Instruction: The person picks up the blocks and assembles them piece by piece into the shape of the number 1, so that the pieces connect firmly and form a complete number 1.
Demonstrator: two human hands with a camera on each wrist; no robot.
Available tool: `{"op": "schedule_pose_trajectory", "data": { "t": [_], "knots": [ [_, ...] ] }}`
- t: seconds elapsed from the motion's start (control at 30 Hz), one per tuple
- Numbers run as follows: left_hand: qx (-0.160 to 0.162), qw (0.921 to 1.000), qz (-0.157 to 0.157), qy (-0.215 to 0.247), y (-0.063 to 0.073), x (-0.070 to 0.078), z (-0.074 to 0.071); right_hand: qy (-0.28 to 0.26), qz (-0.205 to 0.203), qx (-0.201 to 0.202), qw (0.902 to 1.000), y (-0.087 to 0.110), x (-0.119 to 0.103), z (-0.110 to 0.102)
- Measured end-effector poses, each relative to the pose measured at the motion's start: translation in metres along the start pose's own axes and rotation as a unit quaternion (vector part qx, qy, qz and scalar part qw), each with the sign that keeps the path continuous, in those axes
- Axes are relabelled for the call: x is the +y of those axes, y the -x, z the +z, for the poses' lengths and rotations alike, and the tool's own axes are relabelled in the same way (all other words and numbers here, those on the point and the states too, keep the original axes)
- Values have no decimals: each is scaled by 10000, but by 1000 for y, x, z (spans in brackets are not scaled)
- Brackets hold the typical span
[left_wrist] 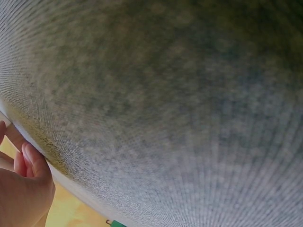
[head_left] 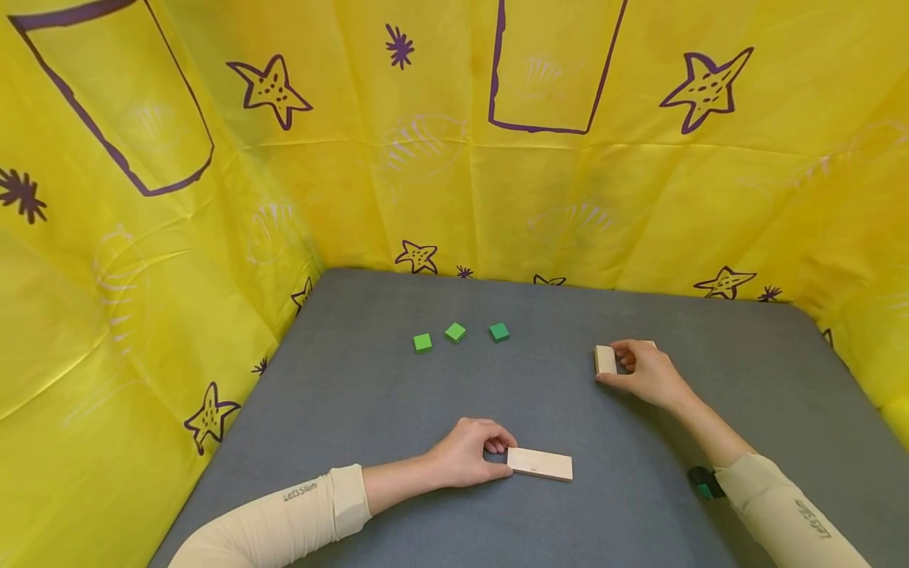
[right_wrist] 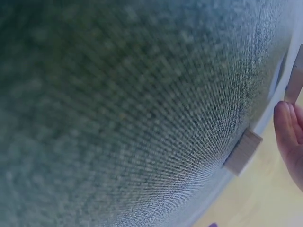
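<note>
In the head view, my left hand (head_left: 470, 455) pinches the left end of a flat, pale wooden block (head_left: 541, 464) lying low over the grey table. The left wrist view catches that hand (left_wrist: 28, 194) only at its edge, with the block mostly hidden. Farther right, my right hand (head_left: 645, 372) grips another pale wooden block (head_left: 606, 360) between thumb and fingers. The right wrist view shows this held block (right_wrist: 295, 81) above the fingertips. A separate wooden block (right_wrist: 243, 152) rests on the table there; in the head view just a corner of wood (head_left: 649, 343) peeks out behind the hand.
Two light green cubes (head_left: 422, 342) and one darker green cube (head_left: 499, 332) sit toward the back of the grey table (head_left: 369, 394). Yellow cloth (head_left: 426, 197) printed with purple starfish surrounds the table at the back and sides.
</note>
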State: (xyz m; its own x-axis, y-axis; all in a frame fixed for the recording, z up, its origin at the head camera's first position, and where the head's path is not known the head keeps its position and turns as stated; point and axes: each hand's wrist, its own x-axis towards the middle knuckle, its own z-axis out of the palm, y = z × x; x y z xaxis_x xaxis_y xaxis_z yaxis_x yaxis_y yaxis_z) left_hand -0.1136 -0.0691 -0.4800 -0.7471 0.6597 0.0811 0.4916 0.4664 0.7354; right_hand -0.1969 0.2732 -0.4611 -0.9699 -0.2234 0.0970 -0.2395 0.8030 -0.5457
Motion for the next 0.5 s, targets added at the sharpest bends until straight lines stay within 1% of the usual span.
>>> {"op": "schedule_pose_trajectory", "data": {
  "t": [0.37,0.5],
  "knots": [
    [14,10000,-7,15,0,-1,1,-167,90,177,9997,4,-8,5],
    [13,10000,-5,2,0,-1,1,-321,134,281,9990,6,-10,8]
  ]
}}
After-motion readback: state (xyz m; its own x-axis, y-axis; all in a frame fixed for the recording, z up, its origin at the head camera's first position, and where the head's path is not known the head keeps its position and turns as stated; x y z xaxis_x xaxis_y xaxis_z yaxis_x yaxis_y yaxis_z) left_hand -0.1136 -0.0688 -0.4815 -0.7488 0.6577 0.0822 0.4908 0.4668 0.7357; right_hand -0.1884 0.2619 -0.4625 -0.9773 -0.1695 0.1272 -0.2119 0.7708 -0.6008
